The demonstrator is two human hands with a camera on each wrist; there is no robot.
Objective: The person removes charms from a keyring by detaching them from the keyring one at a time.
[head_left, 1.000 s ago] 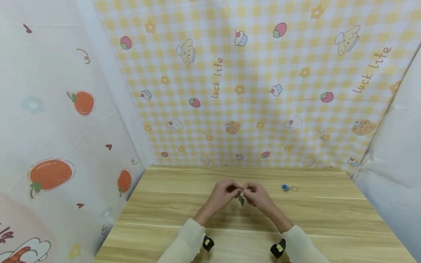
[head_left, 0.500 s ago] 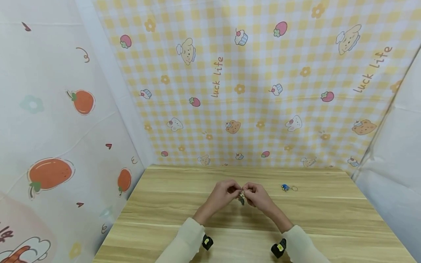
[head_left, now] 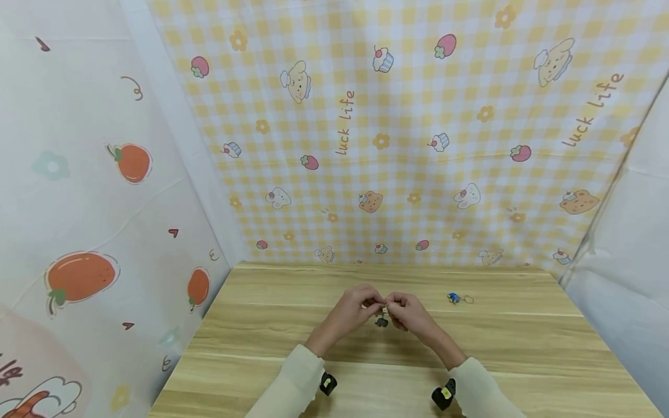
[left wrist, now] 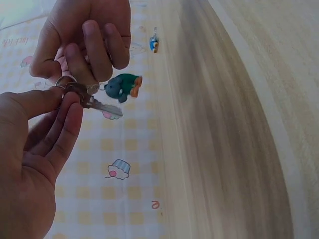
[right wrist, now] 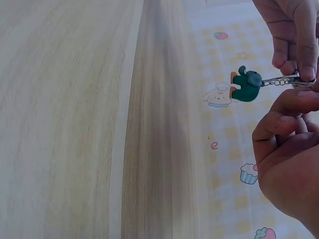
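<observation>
The head view looks forward and down from well back, over the wooden table (head_left: 313, 348) to the checked backdrop (head_left: 418, 145) at its far edge. Each wrist view sits close beside its own hand, facing along the tabletop toward that backdrop. Both share the green charm (left wrist: 123, 86) (right wrist: 245, 85).

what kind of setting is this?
Likely a small staged tabletop booth, not a lived-in room: wooden table, printed cartoon cloth backdrop on three sides, only keychains out, one in both hands and a blue one lying apart.
</observation>
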